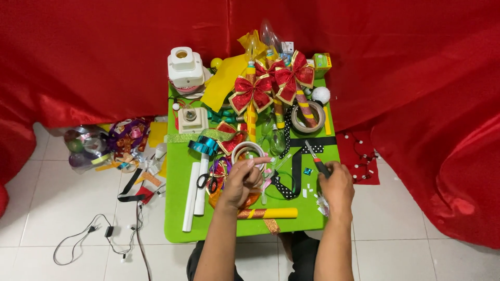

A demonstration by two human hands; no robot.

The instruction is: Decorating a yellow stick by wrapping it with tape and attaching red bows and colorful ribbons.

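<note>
Tape roll, pale and ring-shaped, lies flat near the middle of the green surface. My left hand rests at its near edge, fingers curled, with fingertips pinched on what looks like the loose tape end; the strip itself is too small to make out.

My right hand is closed around a red-handled cutter, blade pointing away from me and up-left, over the black ribbon that runs across the surface. A black polka-dot ribbon loops between my two hands. Small white scraps lie just left of my right hand.

Near my left wrist: a yellow roll with glitter band, lying crosswise at the near edge. Black-handled scissors sit just left of my left hand, and beside them two white tubes lie lengthwise.

Further out: teal ribbon, a larger tape ring at right, and two red bows with gold edging at the far side. A white lamp holder stands at the far left corner.

Off the surface: tiled floor with a black cable and a heap of ribbon offcuts. Red cloth hangs behind and to the right.
</note>
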